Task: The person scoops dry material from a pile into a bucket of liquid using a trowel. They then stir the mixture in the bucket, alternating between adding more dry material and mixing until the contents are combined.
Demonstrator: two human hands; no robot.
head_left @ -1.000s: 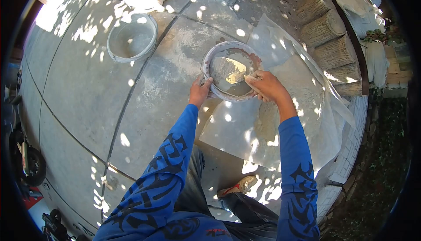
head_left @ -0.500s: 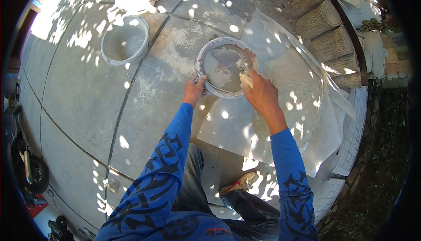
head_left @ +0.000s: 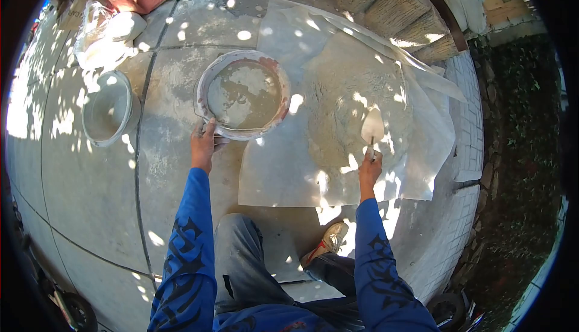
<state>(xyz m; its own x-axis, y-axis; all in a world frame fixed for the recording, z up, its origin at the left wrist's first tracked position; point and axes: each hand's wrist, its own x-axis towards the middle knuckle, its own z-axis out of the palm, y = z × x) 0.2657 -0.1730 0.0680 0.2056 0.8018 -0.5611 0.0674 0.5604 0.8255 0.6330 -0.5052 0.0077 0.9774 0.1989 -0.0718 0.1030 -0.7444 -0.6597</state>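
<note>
The right hand [head_left: 370,166] is closed round the handle of a small leaf-shaped trowel [head_left: 373,127], blade pointing away from the body, over grey cement-like material [head_left: 338,84] on a translucent plastic sheet [head_left: 259,184]. Leftward, the left hand [head_left: 202,147] grips the near-left rim of a round, whitish, mix-smeared bucket [head_left: 284,93]; a grey plastic tub [head_left: 108,142] stands farther left.

Sleeves [head_left: 188,235] bright blue with black tribal-style patterning; bucket rim [head_left: 284,84] whitish with reddish-brown patches; mix [head_left: 247,93] inside mottled grey; plastic sheet [head_left: 283,175] translucent whitish; shoe [head_left: 332,238] tan and red; trousers [head_left: 244,253] faded dark grey-blue.
</note>
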